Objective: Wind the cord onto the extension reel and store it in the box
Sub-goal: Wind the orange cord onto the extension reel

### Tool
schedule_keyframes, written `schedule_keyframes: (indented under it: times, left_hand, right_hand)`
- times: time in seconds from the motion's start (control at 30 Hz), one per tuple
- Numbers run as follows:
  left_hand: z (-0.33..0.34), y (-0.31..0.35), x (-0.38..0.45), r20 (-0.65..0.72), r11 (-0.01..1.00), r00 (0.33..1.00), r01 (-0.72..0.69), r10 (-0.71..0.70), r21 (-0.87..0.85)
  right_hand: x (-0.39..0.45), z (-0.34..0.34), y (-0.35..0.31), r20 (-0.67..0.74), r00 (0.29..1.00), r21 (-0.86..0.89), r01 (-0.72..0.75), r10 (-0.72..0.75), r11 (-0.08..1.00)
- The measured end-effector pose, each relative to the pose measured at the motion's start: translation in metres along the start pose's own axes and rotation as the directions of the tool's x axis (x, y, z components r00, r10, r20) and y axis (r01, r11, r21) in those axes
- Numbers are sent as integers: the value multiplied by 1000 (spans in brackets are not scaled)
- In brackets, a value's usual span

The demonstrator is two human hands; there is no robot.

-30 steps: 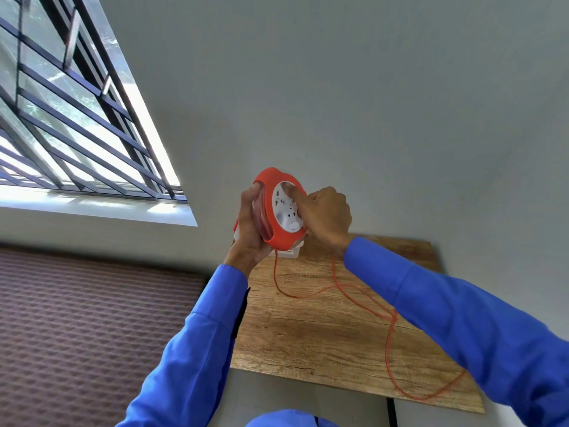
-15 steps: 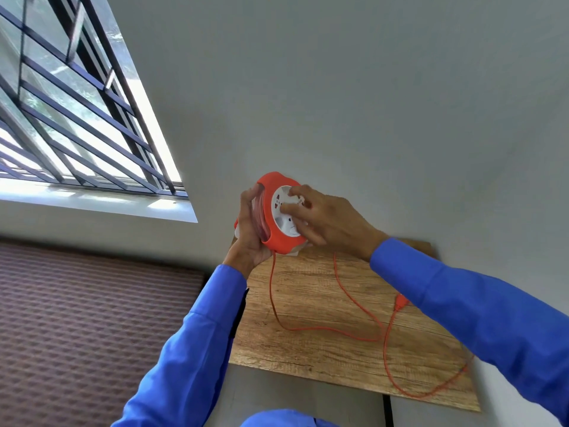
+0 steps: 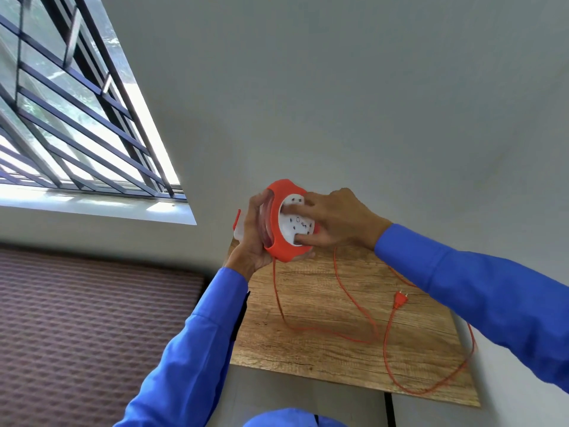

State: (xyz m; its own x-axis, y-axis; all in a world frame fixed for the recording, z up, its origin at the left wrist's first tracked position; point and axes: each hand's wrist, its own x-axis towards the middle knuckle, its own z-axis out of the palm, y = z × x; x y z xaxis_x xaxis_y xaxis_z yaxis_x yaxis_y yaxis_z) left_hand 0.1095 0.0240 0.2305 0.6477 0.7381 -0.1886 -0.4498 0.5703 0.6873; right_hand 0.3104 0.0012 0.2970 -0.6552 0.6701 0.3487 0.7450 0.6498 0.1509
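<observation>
Wooden table [image 3: 323,343], orange reel [image 3: 284,241] gripped in left hand [image 3: 254,238], right hand [image 3: 338,220] fingers spread on white socket face [image 3: 297,224], cord [image 3: 385,343] trailing

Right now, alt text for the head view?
A person in blue sleeves holds an orange extension reel above a wooden table: the left hand grips its rim, and the right hand rests its fingers on the white socket face. Loose orange cord trails in loops over the tabletop, its plug lying on the wood.

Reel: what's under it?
Under the reel: wooden tabletop, with loose orange cord hanging down from it. The spot straight below is covered by the reel and left hand.
</observation>
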Motion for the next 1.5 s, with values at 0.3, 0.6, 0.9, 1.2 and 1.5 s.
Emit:
schedule_keyframes:
  times: [0.3,0.6,0.9,1.2,1.5]
  left_hand:
    - [7,-7,7,-48,974,974,-223,220,-48]
    - [5,-13,4,-171,959,949,-279,267,-54]
    - [1,-12,4,-130,974,967,-224,219,-25]
    - [-6,-12,0,-172,978,968,-198,185,-66]
    - [-6,-9,-7,-68,1000,998,6,-8,-26]
  right_hand:
    - [25,7,-31,184,535,613,-718,825,329]
    - [26,18,-41,176,455,534,-789,873,303]
    - [16,15,-47,-121,654,482,-619,746,620]
    - [-14,14,-28,21,986,173,-167,166,971]
    - [-18,1,1,182,929,-100,343,-322,934]
